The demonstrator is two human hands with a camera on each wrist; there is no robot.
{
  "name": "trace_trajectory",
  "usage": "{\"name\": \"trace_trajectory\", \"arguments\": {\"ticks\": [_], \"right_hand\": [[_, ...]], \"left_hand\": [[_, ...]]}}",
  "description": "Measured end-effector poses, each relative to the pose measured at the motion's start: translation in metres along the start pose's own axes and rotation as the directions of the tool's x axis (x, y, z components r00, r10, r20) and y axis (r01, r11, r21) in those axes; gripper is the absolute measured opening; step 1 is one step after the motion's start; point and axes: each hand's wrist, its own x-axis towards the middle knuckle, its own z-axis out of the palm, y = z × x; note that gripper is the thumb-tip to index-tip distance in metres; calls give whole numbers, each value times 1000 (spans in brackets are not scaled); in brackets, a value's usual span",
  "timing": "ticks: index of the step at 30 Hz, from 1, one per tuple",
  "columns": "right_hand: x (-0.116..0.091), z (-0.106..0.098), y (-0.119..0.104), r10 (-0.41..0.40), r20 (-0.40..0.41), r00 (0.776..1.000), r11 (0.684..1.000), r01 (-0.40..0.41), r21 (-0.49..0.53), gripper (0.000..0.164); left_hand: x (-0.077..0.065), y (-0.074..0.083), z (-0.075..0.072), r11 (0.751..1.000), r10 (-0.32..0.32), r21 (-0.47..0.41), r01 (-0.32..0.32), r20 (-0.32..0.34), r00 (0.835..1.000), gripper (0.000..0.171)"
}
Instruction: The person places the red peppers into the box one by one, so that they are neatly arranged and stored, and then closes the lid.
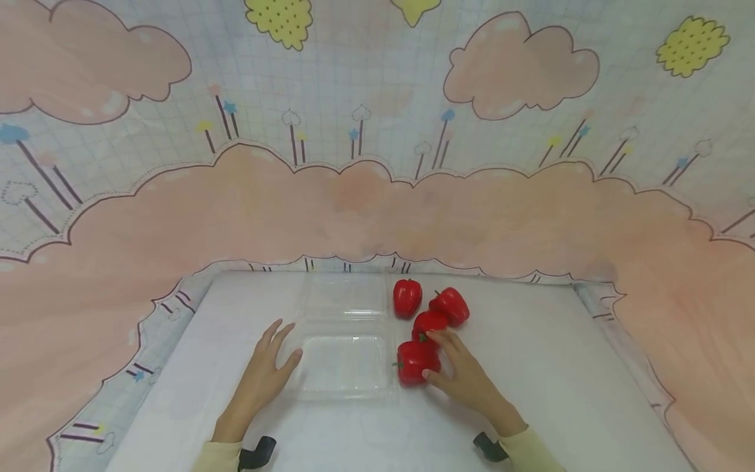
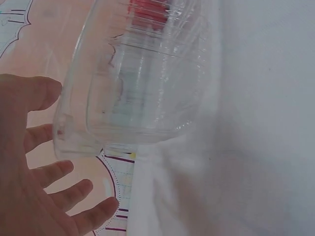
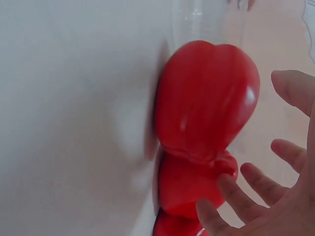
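Several red bell peppers lie on the white table, right of a clear plastic clamshell box that stands with its lid folded back. My right hand hovers at the nearest bell pepper, fingers spread and nothing gripped; the right wrist view shows that bell pepper just beyond the thumb. Behind it sit a second bell pepper, a third bell pepper and another bell pepper at the back. My left hand is held beside the box's left edge, fingers apart, holding nothing.
A patterned cloth backdrop with clouds rises behind the table's far edge and runs down both sides. The white tabletop stretches to the right of the peppers. Dark straps show at both wrists.
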Motion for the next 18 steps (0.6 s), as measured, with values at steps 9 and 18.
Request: {"name": "trace_trajectory", "arguments": {"ticks": [9,18], "right_hand": [[2,8,-2,-3,31,1000,1000,2,24,77],[3,13,-1,-43,10,999,999,43,-14,76]], "left_hand": [[-2,-9,3,1000,4,-22,-4,-2,1000,53],[-3,-17,9,997,8,-77,-6,18,1000,46]]}}
